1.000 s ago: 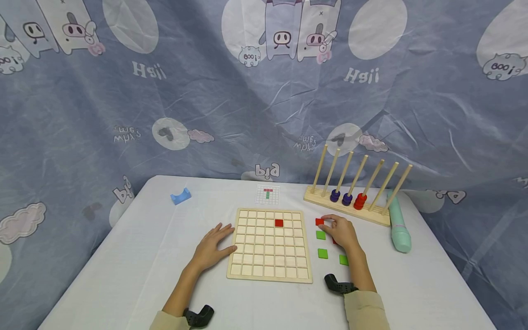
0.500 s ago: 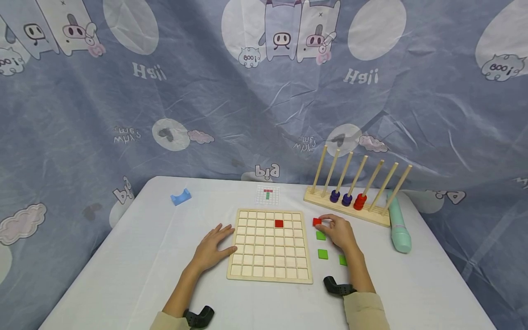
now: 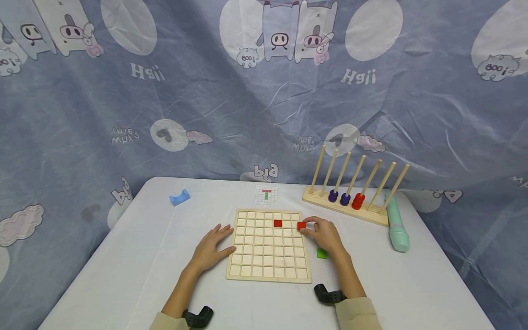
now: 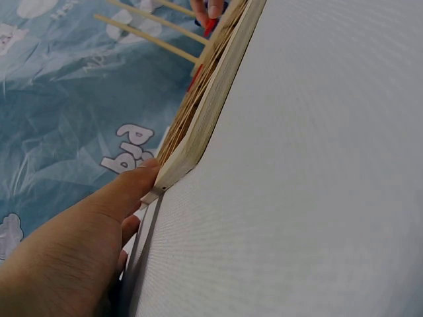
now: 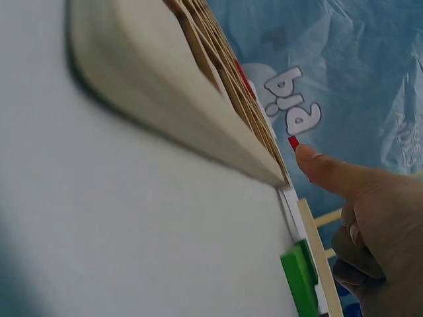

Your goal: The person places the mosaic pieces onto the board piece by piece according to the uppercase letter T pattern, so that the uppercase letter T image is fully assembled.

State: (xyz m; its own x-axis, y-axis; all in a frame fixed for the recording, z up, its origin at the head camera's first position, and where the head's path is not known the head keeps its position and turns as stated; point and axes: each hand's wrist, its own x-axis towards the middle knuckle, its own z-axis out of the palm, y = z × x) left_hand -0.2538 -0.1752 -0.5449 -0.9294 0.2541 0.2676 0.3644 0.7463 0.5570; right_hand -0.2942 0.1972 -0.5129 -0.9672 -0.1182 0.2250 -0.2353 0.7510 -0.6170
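A wooden grid board [image 3: 268,279] lies on the white table, with one red square tile [image 3: 278,223] in a cell of its upper part. My right hand [image 3: 323,233] pinches another red tile [image 3: 301,226] between thumb and fingertips, over the board's right edge. In the right wrist view only a corner of that red tile [image 5: 293,142] shows past the thumb. At the board's left edge my left hand [image 3: 209,247] rests with fingers spread, thumb touching the frame; the left wrist view shows this hand [image 4: 86,238] against the board's corner [image 4: 192,155]. A green tile [image 3: 321,253] lies below my right hand.
Behind the board lies a small grid card [image 3: 266,195] with a red and green T pattern. A wooden peg rack [image 3: 346,208] with purple and red rings stands back right, beside a mint-green microphone-shaped object [image 3: 398,229]. A blue curved piece [image 3: 179,197] lies at back left.
My right hand has moved left with the red tile, from the table beside the board to above its right edge. The left hand stays in place.
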